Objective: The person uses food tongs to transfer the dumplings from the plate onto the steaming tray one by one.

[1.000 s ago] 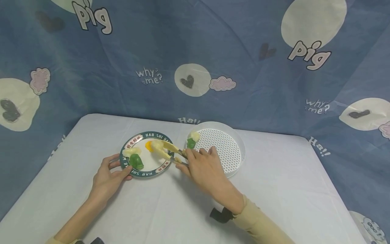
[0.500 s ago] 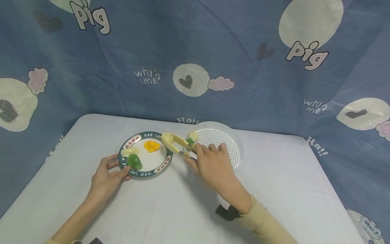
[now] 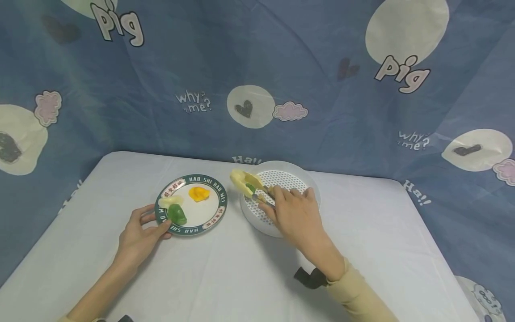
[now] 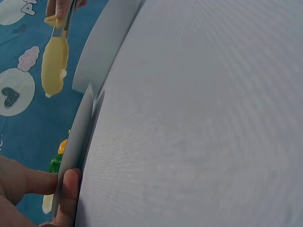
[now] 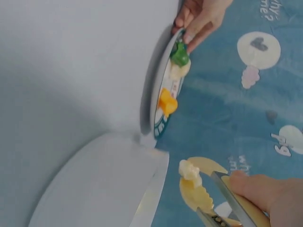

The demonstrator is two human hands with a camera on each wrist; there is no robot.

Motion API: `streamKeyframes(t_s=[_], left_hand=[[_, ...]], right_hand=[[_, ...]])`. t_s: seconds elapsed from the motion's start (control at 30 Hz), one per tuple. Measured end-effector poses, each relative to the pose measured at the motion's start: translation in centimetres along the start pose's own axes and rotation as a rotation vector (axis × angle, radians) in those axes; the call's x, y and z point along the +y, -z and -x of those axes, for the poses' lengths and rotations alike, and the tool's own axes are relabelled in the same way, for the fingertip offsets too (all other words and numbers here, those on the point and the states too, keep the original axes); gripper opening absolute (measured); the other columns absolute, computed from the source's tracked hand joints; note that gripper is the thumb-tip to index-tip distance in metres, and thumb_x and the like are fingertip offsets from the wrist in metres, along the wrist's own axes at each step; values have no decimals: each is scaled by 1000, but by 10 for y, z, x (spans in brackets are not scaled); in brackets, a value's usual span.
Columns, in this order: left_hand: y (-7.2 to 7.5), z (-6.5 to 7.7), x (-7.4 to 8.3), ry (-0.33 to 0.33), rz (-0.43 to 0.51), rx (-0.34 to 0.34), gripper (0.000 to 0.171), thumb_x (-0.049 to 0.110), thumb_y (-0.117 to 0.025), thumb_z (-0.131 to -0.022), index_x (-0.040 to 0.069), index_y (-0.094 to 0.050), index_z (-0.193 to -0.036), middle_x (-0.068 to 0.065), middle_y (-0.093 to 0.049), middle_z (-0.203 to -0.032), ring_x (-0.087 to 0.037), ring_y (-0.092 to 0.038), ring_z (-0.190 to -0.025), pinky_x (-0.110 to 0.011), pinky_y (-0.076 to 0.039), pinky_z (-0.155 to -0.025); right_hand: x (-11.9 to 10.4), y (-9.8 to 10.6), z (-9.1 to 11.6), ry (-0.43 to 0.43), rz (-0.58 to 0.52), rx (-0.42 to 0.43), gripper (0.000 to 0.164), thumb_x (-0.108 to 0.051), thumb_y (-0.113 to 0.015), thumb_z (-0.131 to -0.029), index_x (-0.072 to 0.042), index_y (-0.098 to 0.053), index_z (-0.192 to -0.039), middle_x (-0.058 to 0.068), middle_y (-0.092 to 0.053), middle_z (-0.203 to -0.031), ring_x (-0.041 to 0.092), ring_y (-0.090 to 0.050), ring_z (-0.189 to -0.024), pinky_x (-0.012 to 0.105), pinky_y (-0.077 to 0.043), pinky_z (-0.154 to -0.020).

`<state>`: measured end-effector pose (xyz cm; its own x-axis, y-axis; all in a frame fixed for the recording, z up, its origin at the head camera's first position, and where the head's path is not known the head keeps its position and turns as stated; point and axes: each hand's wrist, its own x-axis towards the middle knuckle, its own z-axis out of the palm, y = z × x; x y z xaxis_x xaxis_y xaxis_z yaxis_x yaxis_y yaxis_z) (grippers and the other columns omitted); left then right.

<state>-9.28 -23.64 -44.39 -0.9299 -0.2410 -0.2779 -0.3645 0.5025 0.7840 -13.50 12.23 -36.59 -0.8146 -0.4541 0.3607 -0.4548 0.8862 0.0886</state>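
Observation:
My left hand (image 3: 141, 237) grips the near left rim of a round plate (image 3: 223, 201) with a green patterned border, thumb on top and fingers beneath. On the plate lie a wrinkled yellow piece (image 3: 199, 193), a glossy green piece (image 3: 177, 214) and a pale cream piece (image 3: 170, 201). My right hand (image 3: 299, 219) holds tongs (image 5: 241, 203) with yellow scalloped tips. Between those tips sits a lumpy cream-white piece (image 5: 189, 170). The tongs hang over the left side of a round white strainer (image 3: 291, 179). A green piece (image 3: 251, 188) inside it shows between the tong arms.
A white cloth covers the table (image 3: 225, 277), and a blue printed curtain (image 3: 330, 134) rises right behind its back edge. Plate and strainer stand side by side with a narrow gap. A dark wrist strap (image 3: 310, 278) hangs at my right cuff.
The tongs with the cream-white piece have moved right, from above the plate to over the strainer's left side, uncovering the yellow piece. My left hand stays on the plate.

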Motion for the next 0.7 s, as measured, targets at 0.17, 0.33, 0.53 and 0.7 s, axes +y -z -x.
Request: streamKeyframes(t_s=[0.17,0.33,0.53,0.7], left_hand=[[-1,0,0,-2,-1,6,90,35,-66,-108,0,-11,-171,-32,-49,-160,-22,-78,-108,-55,-52,-110],[-1,0,0,-7,-15,13,90,35,-66,-108,1,-13,-171,-31,-50,-159,-21,-78,-109,-47,-55,-104],[0,1,0,-10,-21,13,89,35,-66,-108,0,-14,-170,-32,-49,-159,-22,-78,-109,-41,-57,-100],[0,1,1,-11,-15,11,89,35,-66,-108,0,-14,-170,-32,-49,-159,-20,-79,-107,-45,-56,-103]], right_hand=[[10,2,3,-45,-2,-23,50,-57,-59,-107,-12,-68,-127,-1,-78,-95,23,-70,-79,40,-37,-73],[22,4,6,-92,-27,-26,50,-55,-62,-107,-10,-69,-128,2,-81,-99,24,-70,-79,38,-35,-71],[35,5,8,-142,-7,-58,51,-55,-60,-107,-8,-69,-122,6,-82,-102,27,-72,-82,39,-35,-70],[43,7,10,-175,-10,-83,50,-56,-59,-107,-7,-66,-113,8,-75,-86,26,-64,-72,38,-32,-68]])
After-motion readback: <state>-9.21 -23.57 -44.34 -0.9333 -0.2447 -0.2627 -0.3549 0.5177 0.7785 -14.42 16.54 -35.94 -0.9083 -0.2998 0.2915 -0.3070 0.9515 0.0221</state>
